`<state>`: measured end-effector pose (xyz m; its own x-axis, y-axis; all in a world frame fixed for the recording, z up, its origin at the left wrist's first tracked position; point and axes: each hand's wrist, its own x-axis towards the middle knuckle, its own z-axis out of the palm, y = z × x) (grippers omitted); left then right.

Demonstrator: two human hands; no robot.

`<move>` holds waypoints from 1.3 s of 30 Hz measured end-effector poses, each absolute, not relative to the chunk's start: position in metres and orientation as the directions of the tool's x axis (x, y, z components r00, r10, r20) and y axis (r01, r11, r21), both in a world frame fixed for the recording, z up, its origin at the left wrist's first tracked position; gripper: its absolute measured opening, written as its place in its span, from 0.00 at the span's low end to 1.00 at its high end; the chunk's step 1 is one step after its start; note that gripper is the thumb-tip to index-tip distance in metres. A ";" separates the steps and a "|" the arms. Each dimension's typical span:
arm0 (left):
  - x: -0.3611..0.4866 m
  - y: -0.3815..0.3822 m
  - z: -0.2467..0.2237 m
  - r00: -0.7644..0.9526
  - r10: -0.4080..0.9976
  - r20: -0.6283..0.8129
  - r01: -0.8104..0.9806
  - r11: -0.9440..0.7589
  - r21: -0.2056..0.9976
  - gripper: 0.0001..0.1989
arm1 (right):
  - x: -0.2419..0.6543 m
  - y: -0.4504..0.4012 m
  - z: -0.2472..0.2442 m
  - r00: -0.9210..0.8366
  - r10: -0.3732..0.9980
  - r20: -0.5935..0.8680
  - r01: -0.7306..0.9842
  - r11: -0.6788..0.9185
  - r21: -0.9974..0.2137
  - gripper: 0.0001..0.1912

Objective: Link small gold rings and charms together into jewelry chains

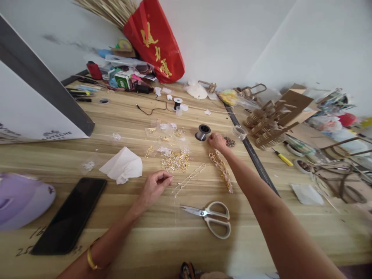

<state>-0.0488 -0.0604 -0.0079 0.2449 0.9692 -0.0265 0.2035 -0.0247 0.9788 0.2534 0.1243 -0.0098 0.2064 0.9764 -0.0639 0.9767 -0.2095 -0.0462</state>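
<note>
My left hand (153, 186) is over the table with thumb and forefinger pinched together. Whatever sits between those fingertips is too small to make out. Just beyond it lies a heap of small gold and clear beads (175, 161). A thin gold chain (188, 180) lies to its right. Farther forward, my right hand (217, 142) has its fingers drawn together beside a spool of dark thread (202, 132); its fingertips are partly hidden. A pile of small brown beads (229, 142) touches its right side. Below it lies a bundle of gold and pink bead strands (221, 170).
Scissors (207, 213) with pale handles lie at the near middle. On the left are a black phone (69, 217) and a crumpled white tissue (123, 166). Small woven baskets (266, 124) and a yellow-handled tool (283, 157) are at right; a red bag (158, 42) stands behind.
</note>
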 end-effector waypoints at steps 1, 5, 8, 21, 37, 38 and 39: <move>-0.049 -0.060 -0.008 0.247 0.969 -0.029 0.208 -0.024 0.978 0.10 | 0.254 0.124 -0.010 0.205 0.976 -0.070 0.977 -0.208 -0.039 0.14; -0.049 -0.060 -0.009 0.258 0.966 -0.029 0.221 -0.030 0.975 0.10 | 0.259 0.121 -0.010 0.187 0.978 -0.091 0.982 -0.188 -0.013 0.15; -0.049 -0.060 -0.009 0.257 0.966 -0.029 0.217 -0.028 0.976 0.10 | 0.262 0.117 -0.009 0.171 0.980 -0.101 0.985 -0.172 0.003 0.15; -0.049 -0.060 -0.009 0.254 0.966 -0.041 0.197 -0.010 0.980 0.10 | 0.273 0.115 0.000 0.076 0.993 -0.093 0.994 -0.067 0.091 0.16; -0.048 -0.060 -0.012 0.251 0.967 -0.034 0.186 -0.014 0.982 0.09 | 0.243 0.082 0.019 -0.404 0.884 -0.234 0.846 0.459 0.271 0.16; -0.048 -0.059 -0.012 0.250 0.968 -0.034 0.186 -0.013 0.982 0.09 | 0.243 0.084 0.018 -0.410 0.879 -0.243 0.838 0.468 0.279 0.16; -0.048 -0.059 -0.013 0.247 0.968 -0.033 0.183 -0.013 0.983 0.09 | 0.242 0.086 0.016 -0.415 0.874 -0.251 0.831 0.477 0.285 0.16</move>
